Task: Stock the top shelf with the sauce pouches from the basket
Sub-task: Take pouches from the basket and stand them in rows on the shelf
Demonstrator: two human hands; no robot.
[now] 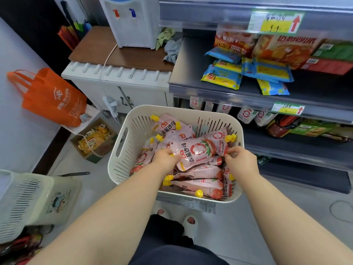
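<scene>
**Headcount at the basket**

Two baskets in play: the white basket [122,150] dead centre, a pale green basket [28,197] at eight o'clock. The sauce pouches [198,173] in the white one are heaped too thick for an exact tally, though nine or ten yellow caps [199,193] show. One top pouch [194,152] is held by my two hands, left hand [166,157] and right hand [241,161]. Five blue-and-yellow packets [267,70] at two o'clock. Two price tags [277,22], at one and three o'clock. One orange bag [53,96] at ten. One water dispenser [133,31] at eleven, with two taps [116,13].
</scene>
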